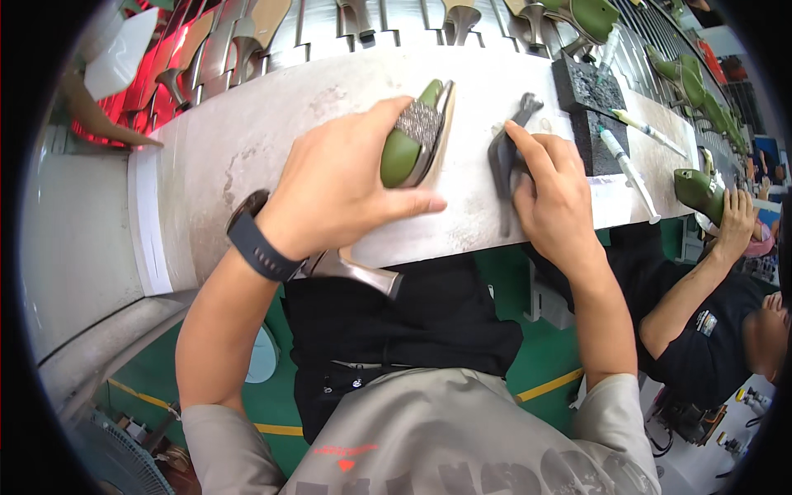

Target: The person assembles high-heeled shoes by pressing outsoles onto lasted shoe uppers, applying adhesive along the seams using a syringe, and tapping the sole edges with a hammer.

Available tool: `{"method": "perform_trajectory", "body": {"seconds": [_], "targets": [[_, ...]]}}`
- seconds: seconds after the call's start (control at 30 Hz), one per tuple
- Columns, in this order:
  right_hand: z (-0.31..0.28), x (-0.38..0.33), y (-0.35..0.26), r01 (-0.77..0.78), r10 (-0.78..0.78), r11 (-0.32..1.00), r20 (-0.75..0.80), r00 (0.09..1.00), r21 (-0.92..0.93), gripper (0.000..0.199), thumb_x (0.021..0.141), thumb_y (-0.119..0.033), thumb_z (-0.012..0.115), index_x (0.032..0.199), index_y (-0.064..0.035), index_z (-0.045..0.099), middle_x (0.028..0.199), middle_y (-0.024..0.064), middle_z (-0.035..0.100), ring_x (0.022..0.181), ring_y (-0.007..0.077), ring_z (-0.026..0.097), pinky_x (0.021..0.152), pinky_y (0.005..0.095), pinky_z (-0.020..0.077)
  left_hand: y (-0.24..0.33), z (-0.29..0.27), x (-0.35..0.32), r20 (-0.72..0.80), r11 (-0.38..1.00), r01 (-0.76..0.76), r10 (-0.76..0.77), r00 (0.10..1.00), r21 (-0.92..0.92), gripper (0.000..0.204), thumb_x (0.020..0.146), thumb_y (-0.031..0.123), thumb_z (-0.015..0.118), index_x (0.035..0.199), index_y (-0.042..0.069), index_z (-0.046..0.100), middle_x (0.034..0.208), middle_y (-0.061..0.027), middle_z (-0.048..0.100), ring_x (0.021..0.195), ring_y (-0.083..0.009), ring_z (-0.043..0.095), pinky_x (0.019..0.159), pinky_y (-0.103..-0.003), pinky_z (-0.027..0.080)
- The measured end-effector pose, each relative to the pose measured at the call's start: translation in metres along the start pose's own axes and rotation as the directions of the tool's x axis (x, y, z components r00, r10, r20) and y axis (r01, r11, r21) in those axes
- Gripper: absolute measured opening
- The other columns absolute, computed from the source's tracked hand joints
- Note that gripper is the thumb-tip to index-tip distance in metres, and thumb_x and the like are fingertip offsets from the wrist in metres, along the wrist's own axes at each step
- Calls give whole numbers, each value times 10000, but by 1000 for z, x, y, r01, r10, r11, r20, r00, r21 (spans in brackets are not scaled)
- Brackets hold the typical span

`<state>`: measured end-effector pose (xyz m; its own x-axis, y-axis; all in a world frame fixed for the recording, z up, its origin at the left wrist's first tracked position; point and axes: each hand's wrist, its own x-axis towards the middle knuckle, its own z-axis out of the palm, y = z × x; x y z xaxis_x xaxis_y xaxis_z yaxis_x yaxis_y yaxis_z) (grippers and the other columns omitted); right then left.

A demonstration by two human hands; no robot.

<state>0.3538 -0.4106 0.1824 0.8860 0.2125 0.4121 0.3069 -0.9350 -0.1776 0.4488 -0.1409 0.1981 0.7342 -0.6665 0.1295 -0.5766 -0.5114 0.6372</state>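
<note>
My left hand (334, 181), with a dark watch on its wrist, is wrapped over a high-heeled shoe (423, 124) with a glittery strap on a green last. The toe points away from me, and the metallic heel (375, 277) sticks out below my wrist past the table's near edge. Much of the shoe's middle is hidden by that hand. My thumb lies stretched out to the right. On the right, the fingers of my right hand (554, 190) close on dark pliers (503, 157), whose head points away over the white table.
Two black blocks (584, 85) stand right of the pliers, with syringes (629, 173) around them. More heeled shoes (459, 21) line a metal rack beyond the white tabletop (247, 132). Red light glows at far left. At right, a co-worker's hand (737, 219) touches a green last (700, 191).
</note>
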Motion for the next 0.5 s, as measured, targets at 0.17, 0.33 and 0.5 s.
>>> {"method": "perform_trajectory", "body": {"seconds": [0.17,0.33,0.5], "targets": [[0,11,-12,-208,203,859,63,977,467,432,797,31,738,1226,-10,711,927,117,690,802,259,666,783,370,548,3,3,5,67,999,22,-20,998,-23,995,703,319,944,1525,13,475,1247,-283,691,1132,-470,677,965,-448,543],[-18,31,-19,-151,420,251,33,907,956,327,884,-112,787,1168,39,730,1061,114,760,943,154,688,842,282,532,10,0,11,117,999,34,-37,992,23,1035,701,257,917,1578,31,415,1236,-283,692,1114,-480,676,956,-457,544],[-9,41,-17,-374,389,190,280,878,908,251,912,-100,755,1121,36,727,967,73,773,860,73,684,780,237,543,11,2,13,128,1000,4,-8,992,31,1017,703,233,898,1575,22,420,1135,-260,699,1005,-463,691,888,-467,551]]}}
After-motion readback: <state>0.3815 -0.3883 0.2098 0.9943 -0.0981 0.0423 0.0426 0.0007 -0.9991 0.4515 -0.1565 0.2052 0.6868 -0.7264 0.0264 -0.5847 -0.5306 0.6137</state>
